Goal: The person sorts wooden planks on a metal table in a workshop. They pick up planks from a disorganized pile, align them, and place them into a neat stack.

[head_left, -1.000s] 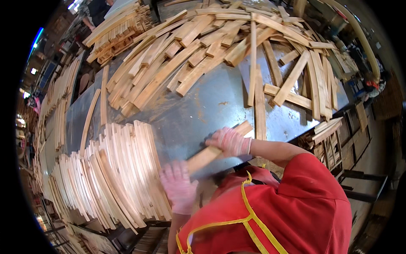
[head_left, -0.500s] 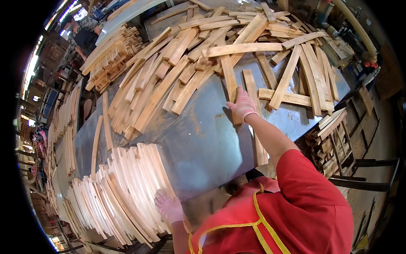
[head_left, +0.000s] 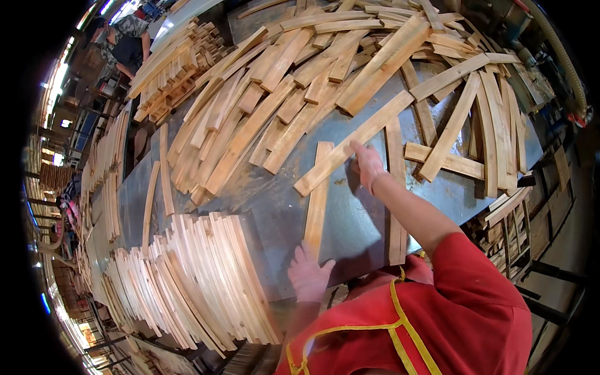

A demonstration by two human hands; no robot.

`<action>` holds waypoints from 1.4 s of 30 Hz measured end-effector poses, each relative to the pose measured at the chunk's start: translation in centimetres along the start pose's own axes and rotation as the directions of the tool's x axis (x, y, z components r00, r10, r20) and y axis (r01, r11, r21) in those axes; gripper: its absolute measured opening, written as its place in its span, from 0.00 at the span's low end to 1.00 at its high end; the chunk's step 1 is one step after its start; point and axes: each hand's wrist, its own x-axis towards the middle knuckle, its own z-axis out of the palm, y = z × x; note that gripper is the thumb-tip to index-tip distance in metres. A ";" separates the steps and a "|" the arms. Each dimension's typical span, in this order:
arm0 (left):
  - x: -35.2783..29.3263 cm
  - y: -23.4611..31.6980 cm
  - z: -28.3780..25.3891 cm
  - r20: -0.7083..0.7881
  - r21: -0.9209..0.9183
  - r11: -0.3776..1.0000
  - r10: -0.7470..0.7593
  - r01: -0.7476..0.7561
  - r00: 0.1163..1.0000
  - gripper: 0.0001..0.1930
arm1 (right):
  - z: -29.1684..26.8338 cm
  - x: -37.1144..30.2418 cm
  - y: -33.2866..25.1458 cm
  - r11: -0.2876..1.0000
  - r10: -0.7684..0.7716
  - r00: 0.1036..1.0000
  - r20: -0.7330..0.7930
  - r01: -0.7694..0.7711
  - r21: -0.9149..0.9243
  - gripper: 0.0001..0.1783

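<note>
A diagonal wooden slat lies across the table in front of my right hand, whose gloved fingers are closed at its near edge. The fingertips are partly hidden. Beneath that slat, a second wooden slat runs toward me. My left hand, also in a pale glove, is at its near end with fingers and thumb apart, the fingertips touching or just over the wood. Another slat lies lengthwise to the right of my right forearm. To the left of my left hand stands a tight row of pale slats.
A loose heap of slats covers the far side of the metal table. Crossed slats lie at the right, near a rack of wood. A stacked pile and another person are at the far left.
The slat under my right hand has come toward me and left, to my left hand. My left hand has moved right, off the pale row. The curved upper slat has swung diagonally nearer.
</note>
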 end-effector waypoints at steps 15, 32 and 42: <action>-8.6 -14.0 0.5 0.328 -0.728 0.594 -0.137 0.343 0.935 0.30 | 1.6 -14.2 15.1 0.838 0.025 0.952 0.306 0.146 -0.525 0.29; -8.1 -16.6 3.6 -0.216 0.106 0.977 -0.157 0.183 0.964 0.45 | -8.6 -15.2 5.6 -0.304 -0.721 0.546 0.427 0.304 -0.903 0.41; -1.5 -1.7 1.3 -0.095 0.005 0.983 0.184 -0.184 0.978 0.53 | -9.6 -18.8 5.1 0.213 -0.351 0.831 0.431 0.519 -0.828 0.40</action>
